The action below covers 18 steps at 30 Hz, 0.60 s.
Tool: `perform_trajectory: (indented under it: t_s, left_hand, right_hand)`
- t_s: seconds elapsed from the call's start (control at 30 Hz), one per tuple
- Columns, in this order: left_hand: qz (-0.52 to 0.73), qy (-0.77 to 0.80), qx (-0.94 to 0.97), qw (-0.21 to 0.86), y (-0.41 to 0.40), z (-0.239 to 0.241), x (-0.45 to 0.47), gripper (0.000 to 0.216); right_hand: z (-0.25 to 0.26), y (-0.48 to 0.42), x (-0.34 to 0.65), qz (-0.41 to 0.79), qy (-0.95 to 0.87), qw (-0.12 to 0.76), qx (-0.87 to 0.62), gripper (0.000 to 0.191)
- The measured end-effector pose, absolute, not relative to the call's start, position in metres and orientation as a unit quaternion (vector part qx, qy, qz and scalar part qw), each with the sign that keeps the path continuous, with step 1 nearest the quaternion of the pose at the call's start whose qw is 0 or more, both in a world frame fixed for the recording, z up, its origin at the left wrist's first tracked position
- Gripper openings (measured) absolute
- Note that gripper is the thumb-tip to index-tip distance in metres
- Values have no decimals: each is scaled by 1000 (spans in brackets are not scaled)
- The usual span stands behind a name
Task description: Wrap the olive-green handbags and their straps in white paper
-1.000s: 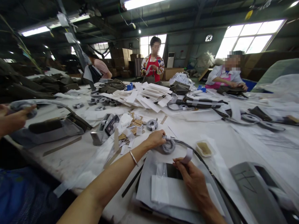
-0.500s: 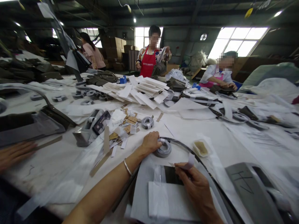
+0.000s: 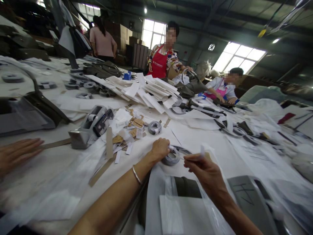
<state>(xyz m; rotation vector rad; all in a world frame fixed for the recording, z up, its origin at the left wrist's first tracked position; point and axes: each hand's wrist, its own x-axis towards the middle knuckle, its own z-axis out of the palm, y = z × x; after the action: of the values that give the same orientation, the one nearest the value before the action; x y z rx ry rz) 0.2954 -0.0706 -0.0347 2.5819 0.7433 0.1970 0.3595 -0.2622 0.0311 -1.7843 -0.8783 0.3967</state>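
Left hand [image 3: 160,149] reached out across the table [image 3: 61,163], forearm stretched from 7 o'clock toward centre, bangle [image 3: 136,174] on the wrist. Fingers curled down and closed over the near edge of a grey coiled strap [image 3: 171,158], pinning it to the white surface. Coil lay flat, just below centre of view.

Right hand [image 3: 204,169] raised off the table at 4 o'clock of the coil, wrist cocked, forearm running down to 5 o'clock. Thumb and forefinger pressed together, pinching a small white paper strip [image 3: 201,150] that stood up from the fingertips; strip blurred. Hand near the coil, not touching it.

Below both hands, at 6 o'clock, a dark bag [image 3: 187,186] lay under clear plastic and white sheets.

Tape dispenser [image 3: 91,125] at 10 o'clock of the left hand, scraps of card and paper between. Second grey coil [image 3: 155,127] at 12 o'clock. A co-worker's hand [image 3: 17,155] lay flat, fingers spread, at far 9 o'clock.
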Motion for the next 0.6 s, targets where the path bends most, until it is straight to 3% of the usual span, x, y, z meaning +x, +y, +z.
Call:
perform_trajectory:
  t_s: [0.17, 0.3, 0.43, 0.6]
  left_hand:
    - [80, 288, 924, 237, -69, -30, 294, 25]
    - [88, 291, 919, 251, -70, -27, 294, 25]
    - [96, 278, 920, 260, -74, -24, 296, 25]
    - [118, 254, 922, 267, -80, -18, 294, 30]
  right_hand:
    - [17, -237, 376, 133, -446, 411, -784, 27]
    - [4, -234, 382, 139, -471, 378, -785, 24]
    - [-8, -231, 391, -40, -593, 318, -739, 10]
    - [-20, -212, 408, -200, -670, 241, -673, 16]
